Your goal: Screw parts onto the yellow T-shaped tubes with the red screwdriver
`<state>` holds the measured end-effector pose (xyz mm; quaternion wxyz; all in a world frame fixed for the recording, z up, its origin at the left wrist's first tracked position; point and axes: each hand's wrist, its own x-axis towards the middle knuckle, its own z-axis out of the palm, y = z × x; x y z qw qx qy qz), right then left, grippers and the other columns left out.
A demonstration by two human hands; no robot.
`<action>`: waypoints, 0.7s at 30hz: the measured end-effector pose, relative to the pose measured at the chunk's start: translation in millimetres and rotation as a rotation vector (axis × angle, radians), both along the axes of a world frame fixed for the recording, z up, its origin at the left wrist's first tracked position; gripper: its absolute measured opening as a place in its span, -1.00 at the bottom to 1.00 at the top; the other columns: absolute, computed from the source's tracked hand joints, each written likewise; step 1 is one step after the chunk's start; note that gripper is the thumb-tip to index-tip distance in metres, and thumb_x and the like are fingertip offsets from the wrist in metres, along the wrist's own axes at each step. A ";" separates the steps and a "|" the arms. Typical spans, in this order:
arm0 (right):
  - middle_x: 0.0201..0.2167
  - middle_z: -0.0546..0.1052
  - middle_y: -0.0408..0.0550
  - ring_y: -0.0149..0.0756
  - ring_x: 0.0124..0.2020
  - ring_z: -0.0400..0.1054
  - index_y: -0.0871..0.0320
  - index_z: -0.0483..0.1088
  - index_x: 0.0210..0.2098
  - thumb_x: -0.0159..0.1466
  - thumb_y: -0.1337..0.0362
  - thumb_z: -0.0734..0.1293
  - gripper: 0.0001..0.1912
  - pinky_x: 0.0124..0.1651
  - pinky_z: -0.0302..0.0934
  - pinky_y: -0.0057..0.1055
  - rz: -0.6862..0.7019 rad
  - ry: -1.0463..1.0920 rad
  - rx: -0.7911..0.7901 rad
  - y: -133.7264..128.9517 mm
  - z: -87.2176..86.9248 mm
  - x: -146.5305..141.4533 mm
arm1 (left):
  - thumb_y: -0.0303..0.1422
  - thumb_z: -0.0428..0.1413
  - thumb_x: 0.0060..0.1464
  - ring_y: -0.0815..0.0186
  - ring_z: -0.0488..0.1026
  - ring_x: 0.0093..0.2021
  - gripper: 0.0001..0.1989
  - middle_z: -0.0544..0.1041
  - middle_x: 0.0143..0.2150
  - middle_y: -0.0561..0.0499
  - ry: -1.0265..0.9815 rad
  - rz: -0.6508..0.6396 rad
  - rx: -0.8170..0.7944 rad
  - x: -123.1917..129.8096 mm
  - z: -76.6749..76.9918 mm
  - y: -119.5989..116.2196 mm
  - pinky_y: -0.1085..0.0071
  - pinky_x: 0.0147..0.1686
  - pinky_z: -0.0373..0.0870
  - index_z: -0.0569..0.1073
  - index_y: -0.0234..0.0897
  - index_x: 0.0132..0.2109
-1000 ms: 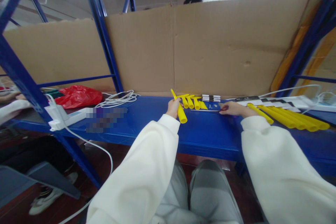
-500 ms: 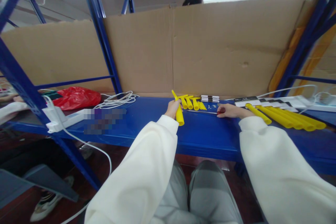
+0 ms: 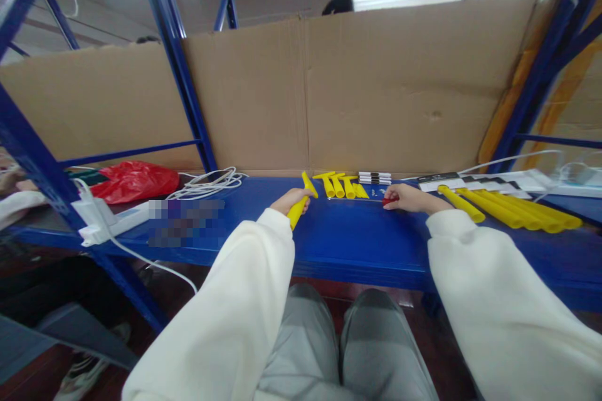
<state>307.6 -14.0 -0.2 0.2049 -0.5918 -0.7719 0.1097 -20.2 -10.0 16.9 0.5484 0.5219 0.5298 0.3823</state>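
Observation:
My left hand (image 3: 288, 200) is closed around the tube of a yellow T-shaped plastic piece (image 3: 296, 213). Its crossbar points up and away, and the tube end slants toward my sleeve. On the right, my right hand (image 3: 402, 197) grips the red handle of a screwdriver (image 3: 390, 202). The thin shaft reaches left, low over the blue shelf. Between my hands, toward the back, more yellow T-shaped pieces (image 3: 337, 186) lie in a row. Beside them are small yellow wedge-like pieces (image 3: 360, 191) and a stack of white strips with black bands (image 3: 375, 178). Small pale bits lie near the stack.
Several yellow tubes (image 3: 522, 210) with black and white ends lie at right by a white power strip (image 3: 540, 180). At left are a red plastic bag (image 3: 136, 180), coiled white cable (image 3: 211, 182) and a white adapter (image 3: 96, 216). A cardboard wall (image 3: 399, 88) backs the blue shelf (image 3: 348, 238).
My left hand has moved left with the yellow T-shaped piece, away from the row, and the piece is turned so its crossbar shows. My right hand has barely moved.

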 end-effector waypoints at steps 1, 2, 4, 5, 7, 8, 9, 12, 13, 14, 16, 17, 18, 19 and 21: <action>-0.38 0.60 -0.04 -0.17 -0.30 0.50 0.11 0.42 -0.37 0.06 0.21 0.47 -0.81 -0.19 0.37 -0.32 0.021 0.032 0.012 0.9 -1.0 -0.7 | -0.54 0.06 0.18 0.44 0.16 -0.77 -0.75 0.26 -0.71 0.12 0.003 -0.023 0.002 -1.2 -0.7 0.2 0.53 -0.76 0.07 0.33 -0.28 -0.47; -0.38 0.60 -0.04 -0.16 -0.29 0.50 0.11 0.42 -0.37 0.07 0.19 0.47 -0.80 -0.19 0.37 -0.31 0.037 0.056 0.028 1.5 -1.8 -1.6 | -0.53 0.05 0.19 0.44 0.16 -0.77 -0.75 0.26 -0.71 0.12 0.000 -0.039 0.010 -1.8 -1.5 0.4 0.53 -0.76 0.07 0.32 -0.28 -0.47; -0.38 0.60 -0.03 -0.15 -0.28 0.49 0.10 0.42 -0.36 0.08 0.16 0.46 -0.80 -0.18 0.37 -0.29 0.053 0.078 0.074 1.7 -3.1 -3.7 | -0.52 0.03 0.20 0.44 0.17 -0.76 -0.75 0.26 -0.70 0.13 -0.016 -0.065 0.029 -1.5 -3.0 0.6 0.54 -0.76 0.08 0.31 -0.28 -0.46; -0.37 0.61 -0.03 -0.15 -0.28 0.49 0.10 0.42 -0.36 0.09 0.16 0.45 -0.80 -0.18 0.37 -0.29 0.052 0.074 0.100 1.4 -3.5 -4.9 | -0.52 0.03 0.21 0.45 0.17 -0.76 -0.75 0.26 -0.70 0.13 -0.021 -0.073 0.034 -0.9 -3.5 0.5 0.54 -0.75 0.08 0.30 -0.27 -0.46; -0.35 0.61 -0.03 -0.15 -0.27 0.49 0.09 0.43 -0.35 0.10 0.18 0.44 -0.82 -0.17 0.37 -0.29 0.039 0.049 0.148 0.7 -4.1 -7.2 | -0.52 0.01 0.22 0.45 0.17 -0.76 -0.74 0.25 -0.70 0.13 -0.024 -0.082 0.038 0.2 -3.6 -0.4 0.55 -0.75 0.07 0.30 -0.27 -0.46; -0.35 0.61 -0.04 -0.16 -0.26 0.49 0.09 0.43 -0.34 0.11 0.20 0.44 -0.83 -0.17 0.36 -0.29 0.031 0.032 0.170 0.4 -4.3 -8.3 | -0.53 0.00 0.22 0.46 0.17 -0.76 -0.74 0.25 -0.71 0.14 -0.022 -0.085 0.039 0.7 -3.2 -1.1 0.55 -0.75 0.07 0.29 -0.27 -0.46; -0.34 0.61 -0.04 -0.16 -0.26 0.49 0.09 0.43 -0.33 0.11 0.21 0.43 -0.84 -0.17 0.36 -0.30 0.025 0.014 0.188 0.3 -4.6 -9.1 | -0.53 -0.01 0.23 0.46 0.17 -0.76 -0.73 0.24 -0.71 0.14 -0.019 -0.088 0.042 1.2 -2.6 -1.8 0.55 -0.75 0.07 0.29 -0.27 -0.46; -0.35 0.61 -0.05 -0.17 -0.27 0.49 0.08 0.44 -0.32 0.13 0.22 0.43 -0.86 -0.20 0.35 -0.31 0.018 -0.034 0.230 0.9 -5.5 -10.4 | -0.55 -0.02 0.23 0.45 0.18 -0.76 -0.73 0.24 -0.72 0.15 -0.014 -0.109 0.054 1.9 -1.0 -4.0 0.55 -0.75 0.07 0.29 -0.27 -0.46; -0.35 0.61 -0.05 -0.17 -0.28 0.49 0.08 0.44 -0.31 0.13 0.23 0.43 -0.86 -0.20 0.34 -0.32 0.017 -0.047 0.239 1.1 -5.7 -10.5 | -0.55 -0.03 0.23 0.45 0.18 -0.76 -0.73 0.24 -0.72 0.15 -0.014 -0.115 0.057 2.0 -0.8 -4.4 0.56 -0.75 0.07 0.28 -0.27 -0.46; -0.35 0.61 -0.05 -0.17 -0.28 0.49 0.08 0.44 -0.31 0.14 0.23 0.42 -0.86 -0.21 0.34 -0.32 0.014 -0.056 0.245 1.2 -5.8 -10.5 | -0.55 -0.03 0.23 0.46 0.18 -0.76 -0.72 0.25 -0.72 0.15 -0.014 -0.118 0.060 2.1 -0.8 -4.5 0.56 -0.75 0.07 0.28 -0.26 -0.46; -0.35 0.61 -0.04 -0.17 -0.29 0.50 0.09 0.44 -0.31 0.15 0.24 0.42 -0.87 -0.22 0.34 -0.32 0.004 -0.069 0.253 1.0 -5.6 -10.6 | -0.55 -0.03 0.23 0.46 0.18 -0.77 -0.71 0.25 -0.72 0.14 -0.008 -0.115 0.058 2.2 -1.1 -4.0 0.55 -0.75 0.07 0.26 -0.26 -0.47; -0.35 0.61 -0.04 -0.16 -0.29 0.50 0.09 0.44 -0.31 0.15 0.24 0.42 -0.88 -0.22 0.34 -0.32 -0.002 -0.073 0.252 0.6 -5.3 -10.8 | -0.55 -0.03 0.23 0.46 0.18 -0.77 -0.70 0.25 -0.72 0.14 -0.001 -0.112 0.055 2.3 -1.4 -3.5 0.55 -0.75 0.07 0.26 -0.26 -0.48; -0.34 0.61 -0.04 -0.16 -0.29 0.50 0.09 0.44 -0.31 0.15 0.25 0.41 -0.88 -0.22 0.33 -0.32 -0.007 -0.076 0.250 0.1 -5.0 -11.1 | -0.56 -0.02 0.23 0.46 0.18 -0.77 -0.70 0.24 -0.72 0.14 0.006 -0.111 0.052 2.4 -1.6 -2.9 0.54 -0.75 0.07 0.26 -0.26 -0.49; -0.34 0.61 -0.03 -0.16 -0.29 0.50 0.09 0.44 -0.31 0.15 0.25 0.41 -0.88 -0.22 0.33 -0.32 -0.012 -0.079 0.247 -0.4 -4.7 -11.5 | -0.56 -0.02 0.22 0.45 0.17 -0.77 -0.70 0.24 -0.72 0.14 0.014 -0.111 0.049 2.5 -1.7 -2.3 0.54 -0.75 0.07 0.26 -0.25 -0.49; -0.33 0.62 -0.03 -0.16 -0.28 0.50 0.09 0.43 -0.31 0.15 0.25 0.41 -0.88 -0.21 0.33 -0.33 -0.014 -0.082 0.244 -1.4 -4.3 -12.4 | -0.55 -0.01 0.21 0.45 0.17 -0.77 -0.71 0.24 -0.72 0.14 0.028 -0.115 0.049 2.8 -1.9 -1.6 0.54 -0.74 0.07 0.26 -0.25 -0.49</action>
